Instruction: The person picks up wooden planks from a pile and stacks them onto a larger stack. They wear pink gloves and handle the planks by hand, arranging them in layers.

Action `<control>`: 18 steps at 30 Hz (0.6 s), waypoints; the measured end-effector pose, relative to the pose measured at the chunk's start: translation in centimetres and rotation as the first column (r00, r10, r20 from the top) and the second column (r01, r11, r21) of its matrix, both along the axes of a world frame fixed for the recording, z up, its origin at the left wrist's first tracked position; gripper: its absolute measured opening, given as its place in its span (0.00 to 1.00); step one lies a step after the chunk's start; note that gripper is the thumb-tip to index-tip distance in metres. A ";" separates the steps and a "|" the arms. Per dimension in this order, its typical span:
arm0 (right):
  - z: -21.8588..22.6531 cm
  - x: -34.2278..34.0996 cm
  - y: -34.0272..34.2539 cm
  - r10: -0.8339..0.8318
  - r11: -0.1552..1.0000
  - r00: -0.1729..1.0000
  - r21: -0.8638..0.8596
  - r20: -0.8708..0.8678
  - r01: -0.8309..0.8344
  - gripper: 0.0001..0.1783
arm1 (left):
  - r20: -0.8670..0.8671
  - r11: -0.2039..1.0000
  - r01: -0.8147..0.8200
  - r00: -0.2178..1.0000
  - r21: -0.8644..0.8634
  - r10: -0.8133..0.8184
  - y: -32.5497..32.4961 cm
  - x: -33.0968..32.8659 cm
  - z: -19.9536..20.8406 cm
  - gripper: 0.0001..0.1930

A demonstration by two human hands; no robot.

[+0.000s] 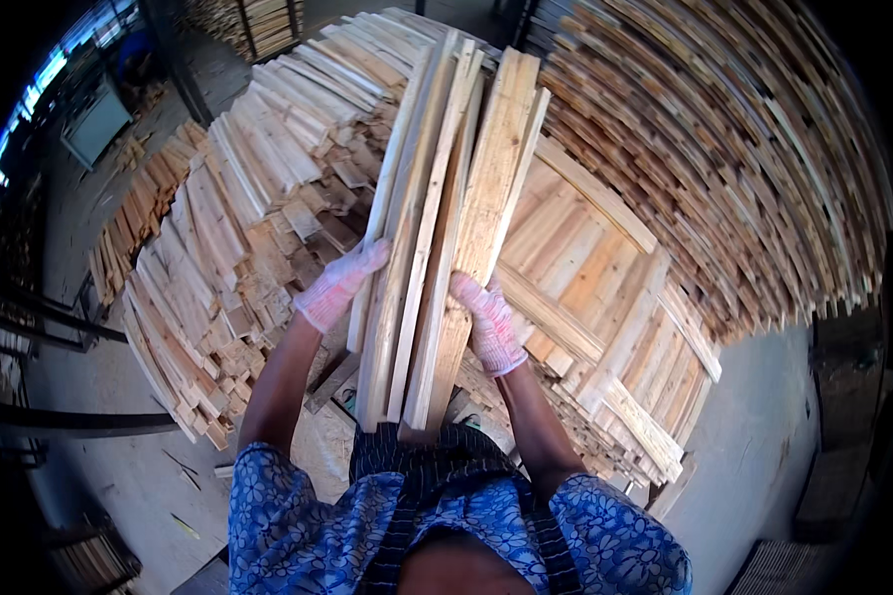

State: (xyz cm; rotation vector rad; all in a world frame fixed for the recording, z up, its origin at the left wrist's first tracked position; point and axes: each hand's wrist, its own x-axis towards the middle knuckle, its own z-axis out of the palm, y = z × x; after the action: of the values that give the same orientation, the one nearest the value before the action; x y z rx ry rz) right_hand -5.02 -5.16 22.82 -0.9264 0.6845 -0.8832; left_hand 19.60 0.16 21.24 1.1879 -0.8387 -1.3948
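Note:
Between my two gloved hands is a bundle of long wooden boards [422, 218], held lengthwise with the near ends against my apron. My left hand [343, 285], in a white and pink knit glove, grips the bundle's left side. On the right side my right hand [489, 322] presses around a wide board [501, 149], its thumb lying on the face. The undersides of the boards and some fingertips are hidden. Beyond the bundle, to its left, lies a large pile of cut boards [268, 129].
Wooden slatted panels [575, 258] lie stacked just right of the bundle. A tall wall of stacked boards [714, 149] fills the far right. At the left stand dark metal bars [79, 421] and a pale cabinet [96, 121]. Scraps lie on the concrete floor [149, 486].

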 end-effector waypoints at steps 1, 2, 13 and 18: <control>0.7 -2.0 -1.0 -0.074 0.997 0.995 0.035 0.060 0.072 0.38 | 0.029 0.999 0.029 0.999 -0.031 -0.028 -2.7 -2.5 1.3 0.43; 0.6 -4.0 -2.2 -0.189 0.981 0.977 0.075 0.102 0.181 0.40 | 0.057 0.996 0.065 0.996 -0.065 -0.062 -5.3 -6.0 3.3 0.44; -4.6 -21.9 -5.7 -0.606 0.772 0.795 0.230 -0.010 0.592 0.37 | 0.889 0.866 0.220 -0.204 0.450 -0.410 -15.4 -23.9 5.1 0.58; -4.5 -29.8 1.0 -0.656 0.724 0.734 0.131 -0.176 0.678 0.32 | 0.904 0.870 0.246 -0.115 0.428 -0.413 -16.5 -19.4 2.2 0.57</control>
State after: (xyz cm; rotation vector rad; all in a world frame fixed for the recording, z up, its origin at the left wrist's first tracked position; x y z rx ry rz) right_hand -34.81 -4.17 18.37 -0.5490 1.2309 -1.3834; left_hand 0.16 -16.35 23.45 2.2570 -2.2950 -0.6259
